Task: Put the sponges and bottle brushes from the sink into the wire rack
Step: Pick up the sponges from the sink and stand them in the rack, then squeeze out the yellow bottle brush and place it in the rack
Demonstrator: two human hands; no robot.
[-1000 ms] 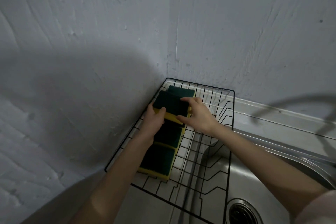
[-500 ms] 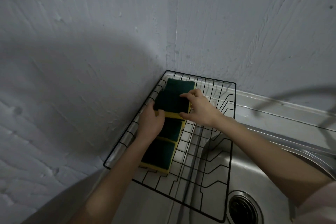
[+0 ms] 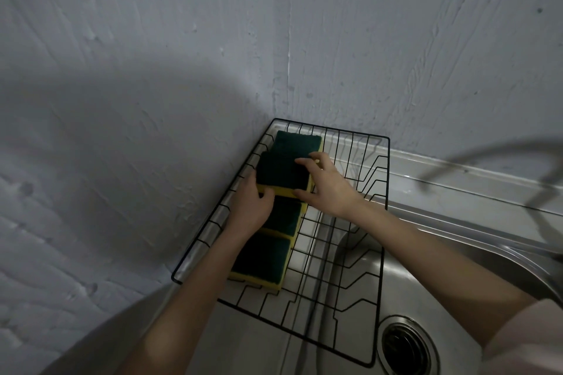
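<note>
A black wire rack [image 3: 377, 222] sits in the corner over the left rim of the steel sink [image 3: 457, 268]. Several yellow sponges with dark green scrub tops lie in a row along its left side: a far sponge [image 3: 297, 141], a middle sponge [image 3: 285, 216] and a near sponge [image 3: 262, 259]. One more sponge [image 3: 281, 173] lies on top between the far and middle ones. My left hand [image 3: 251, 207] grips its near left edge. My right hand [image 3: 327, 186] holds its right side, fingers on the green top. No bottle brushes are in view.
Grey plastered walls meet right behind the rack. The sink drain [image 3: 406, 344] lies at the lower right. A blurred dark faucet [image 3: 487, 161] arches over the sink's right side. The rack's right half holds bare upright wire dividers.
Both hands and the top sponge have shifted slightly toward the far corner of the rack; the grip on it is unchanged.
</note>
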